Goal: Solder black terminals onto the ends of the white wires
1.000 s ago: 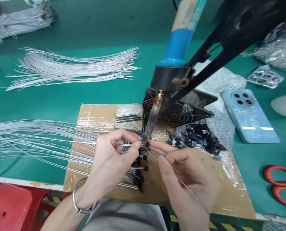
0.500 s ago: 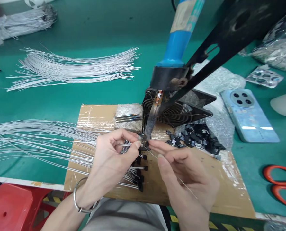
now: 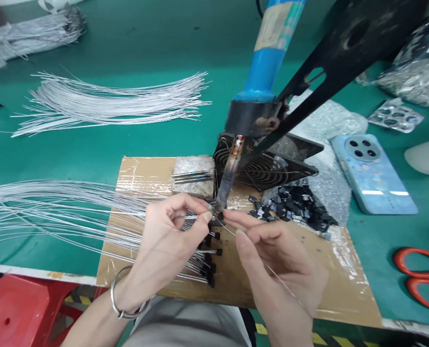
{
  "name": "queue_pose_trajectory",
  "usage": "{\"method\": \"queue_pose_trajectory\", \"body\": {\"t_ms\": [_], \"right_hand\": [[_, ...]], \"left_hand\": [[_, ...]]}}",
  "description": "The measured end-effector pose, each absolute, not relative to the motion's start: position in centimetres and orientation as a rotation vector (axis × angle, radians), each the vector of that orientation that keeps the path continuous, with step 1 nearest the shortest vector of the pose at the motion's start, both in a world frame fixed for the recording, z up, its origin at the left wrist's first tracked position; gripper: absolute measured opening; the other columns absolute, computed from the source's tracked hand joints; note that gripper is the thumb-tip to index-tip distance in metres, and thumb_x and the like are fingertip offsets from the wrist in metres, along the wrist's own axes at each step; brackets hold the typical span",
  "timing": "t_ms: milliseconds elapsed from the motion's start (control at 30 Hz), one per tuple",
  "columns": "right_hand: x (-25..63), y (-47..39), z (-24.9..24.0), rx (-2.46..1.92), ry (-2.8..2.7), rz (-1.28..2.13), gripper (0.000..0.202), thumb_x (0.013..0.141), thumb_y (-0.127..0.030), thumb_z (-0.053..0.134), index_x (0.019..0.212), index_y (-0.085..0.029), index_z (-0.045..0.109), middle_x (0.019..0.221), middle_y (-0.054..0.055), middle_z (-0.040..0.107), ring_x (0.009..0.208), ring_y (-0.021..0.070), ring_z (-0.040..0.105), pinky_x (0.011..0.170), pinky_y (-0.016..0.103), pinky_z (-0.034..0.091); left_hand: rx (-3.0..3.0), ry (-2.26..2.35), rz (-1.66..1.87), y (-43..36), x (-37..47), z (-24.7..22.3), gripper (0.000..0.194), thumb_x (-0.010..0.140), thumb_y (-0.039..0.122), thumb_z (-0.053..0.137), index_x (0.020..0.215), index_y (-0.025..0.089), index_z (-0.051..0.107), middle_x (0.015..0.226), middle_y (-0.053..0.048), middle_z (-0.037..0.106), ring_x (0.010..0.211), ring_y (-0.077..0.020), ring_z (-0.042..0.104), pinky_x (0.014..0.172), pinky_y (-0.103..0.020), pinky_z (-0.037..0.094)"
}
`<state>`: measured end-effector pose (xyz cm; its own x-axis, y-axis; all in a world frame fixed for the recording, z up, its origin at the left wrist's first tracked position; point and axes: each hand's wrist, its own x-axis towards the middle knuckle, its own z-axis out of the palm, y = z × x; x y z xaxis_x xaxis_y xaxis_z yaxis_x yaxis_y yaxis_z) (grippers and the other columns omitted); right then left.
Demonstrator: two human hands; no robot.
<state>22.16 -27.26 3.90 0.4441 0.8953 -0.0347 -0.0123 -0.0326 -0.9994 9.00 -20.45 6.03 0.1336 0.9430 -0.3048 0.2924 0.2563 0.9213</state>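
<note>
My left hand (image 3: pixel 171 246) pinches a thin white wire (image 3: pixel 190 217) between thumb and forefinger, its end just under the tip of the soldering iron (image 3: pixel 261 74). The iron has a blue handle and is clamped tip down. My right hand (image 3: pixel 285 265) has its fingers closed round a thin strand of solder wire (image 3: pixel 287 286), which runs up to the same tip. Its forefinger lies beside a small dark part there. What meets at the tip is too small to make out. Below my left hand lie several white wires ending in black pieces (image 3: pixel 209 270).
A cardboard sheet (image 3: pixel 344 289) covers the work area. Behind the iron is a black fan (image 3: pixel 261 171); beside it, a heap of small black pieces (image 3: pixel 304 207). A phone (image 3: pixel 375 173) and red-handled scissors (image 3: pixel 417 274) are at right. A white wire bundle (image 3: pixel 116 101) lies at back left.
Both hands stay nearly where they were at the iron's tip. The solder strand's loose end reaches slightly lower and further right across my right palm.
</note>
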Motion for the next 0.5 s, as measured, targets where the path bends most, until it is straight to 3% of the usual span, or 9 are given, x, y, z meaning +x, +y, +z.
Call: {"method": "queue_pose_trajectory", "body": {"t_ms": [333,500], "right_hand": [[21.93,-27.17,4.17,-1.434,-0.814,0.892,0.016,0.089,-0.020,0.070,0.075,-0.024,0.062,0.106,0.003,0.079,0.103,0.0180,0.075,0.086,0.024,0.061],[22.12,-27.22,3.89,-1.457,-0.811,0.897,0.017,0.089,-0.021,0.070,0.075,-0.024,0.062,0.106,0.004,0.079,0.103,0.0211,0.075,0.087,0.028,0.062]], "left_hand": [[1.243,1.381,0.726,-20.38,9.14,6.06,0.009,0.080,0.013,0.069,0.072,0.017,0.067,0.084,-0.004,0.075,0.077,-0.0161,0.067,0.063,-0.023,0.049],[1.254,1.393,0.704,-20.41,9.12,5.99,0.008,0.080,0.014,0.070,0.073,0.017,0.067,0.087,-0.004,0.075,0.074,-0.0152,0.067,0.060,-0.022,0.048]]}}
